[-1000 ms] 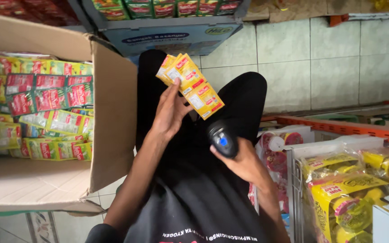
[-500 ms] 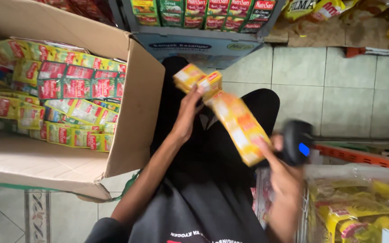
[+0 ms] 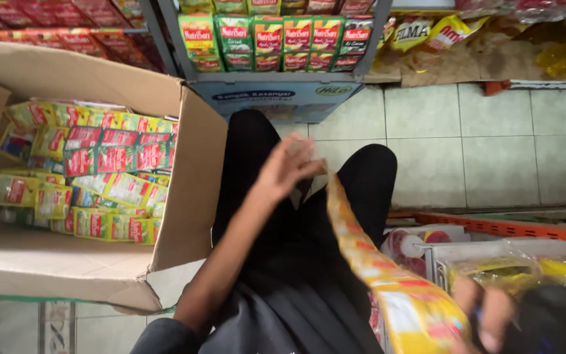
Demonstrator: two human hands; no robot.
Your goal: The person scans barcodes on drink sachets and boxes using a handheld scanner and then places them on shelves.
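Nearest to me, my right hand (image 3: 486, 314) was blurred at the bottom edge, closed around a dark handheld device (image 3: 548, 321), and the lower end of the long yellow sachet strip (image 3: 375, 262) hung just beside it; whether that hand also pinched the strip I could not tell. Farther up, my left hand (image 3: 286, 167) held the top end with bent fingers, the strip stretched over my lap, so I judged it could tear or slip free. Beyond stood the open cardboard box (image 3: 191, 170) and the shelf (image 3: 283, 82).
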